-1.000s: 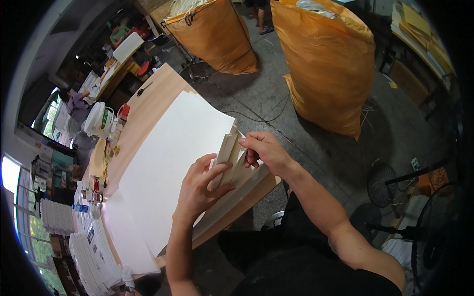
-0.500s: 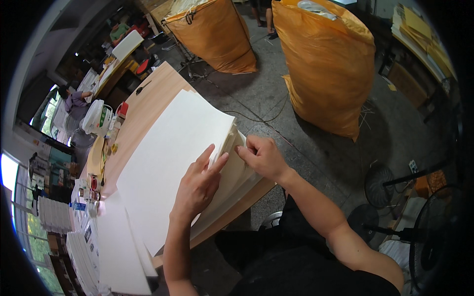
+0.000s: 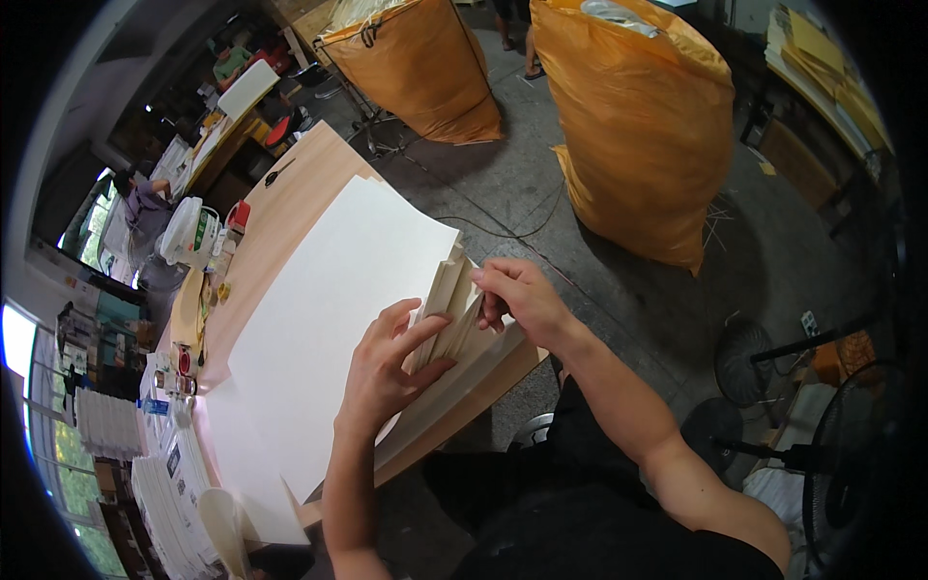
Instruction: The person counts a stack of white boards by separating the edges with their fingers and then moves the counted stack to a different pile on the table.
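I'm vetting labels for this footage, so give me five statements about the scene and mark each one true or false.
1. White sheets lie in a stack on the wooden table. True.
2. The left hand wears a thick glove. False: it is bare.
3. The right hand is at the edge of the sheets. True.
4. A single orange sack is in view. False: a second one stands farther off.
5. A white bucket is to the left of the sheets in the picture. True.
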Motion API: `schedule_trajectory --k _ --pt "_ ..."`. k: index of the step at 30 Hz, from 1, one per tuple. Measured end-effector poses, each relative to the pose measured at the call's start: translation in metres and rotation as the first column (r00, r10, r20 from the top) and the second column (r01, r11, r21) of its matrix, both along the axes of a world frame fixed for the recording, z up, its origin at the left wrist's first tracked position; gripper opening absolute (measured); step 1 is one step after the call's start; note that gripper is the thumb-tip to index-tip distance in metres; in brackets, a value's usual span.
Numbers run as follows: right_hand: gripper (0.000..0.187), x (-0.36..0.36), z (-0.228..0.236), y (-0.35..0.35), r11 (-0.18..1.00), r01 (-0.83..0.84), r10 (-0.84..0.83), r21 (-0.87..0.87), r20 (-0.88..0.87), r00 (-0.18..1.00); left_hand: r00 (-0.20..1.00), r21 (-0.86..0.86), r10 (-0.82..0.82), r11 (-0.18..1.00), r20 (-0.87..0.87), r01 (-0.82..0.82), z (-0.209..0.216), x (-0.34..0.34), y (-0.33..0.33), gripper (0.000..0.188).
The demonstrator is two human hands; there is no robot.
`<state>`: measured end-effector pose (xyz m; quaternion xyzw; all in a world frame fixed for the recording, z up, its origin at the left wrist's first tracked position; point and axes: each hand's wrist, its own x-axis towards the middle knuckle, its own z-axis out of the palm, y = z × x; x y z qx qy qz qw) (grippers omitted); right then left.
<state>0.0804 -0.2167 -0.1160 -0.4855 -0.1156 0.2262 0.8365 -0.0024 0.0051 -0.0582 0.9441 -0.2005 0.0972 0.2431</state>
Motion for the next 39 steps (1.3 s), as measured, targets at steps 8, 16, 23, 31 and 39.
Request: schedule_trajectory --k 8,16,23,31,39 --pt "0.022 -0.034 -0.023 -0.017 0.57 0.784 -0.101 -0.245 0.926 0.363 0.999 -0.013 0.01 1.0 -0.031 -0.01 0.003 -0.002 -0.001 0.058" --pt "0.039 -0.036 -0.027 -0.018 0.735 0.449 0.304 -0.507 0.839 0.451 0.959 0.352 -0.182 0.931 0.215 0.098 -0.028 -0.007 -0.015 0.085" --pt "0.037 -0.031 -0.031 -0.01 0.754 0.472 0.262 -0.456 0.869 0.42 0.973 0.247 0.04 0.964 0.226 -0.097 -0.035 0.007 -0.017 0.083" --pt "0.036 -0.032 -0.03 -0.011 0.76 0.473 0.23 -0.446 0.865 0.446 0.973 0.262 0.021 0.961 0.229 -0.083 -0.031 0.009 -0.017 0.067" --pt "0.035 -0.033 -0.022 -0.011 0.769 0.478 0.221 -0.425 0.878 0.424 0.973 0.241 0.062 0.964 0.22 -0.116 -0.038 0.007 -0.015 0.063"
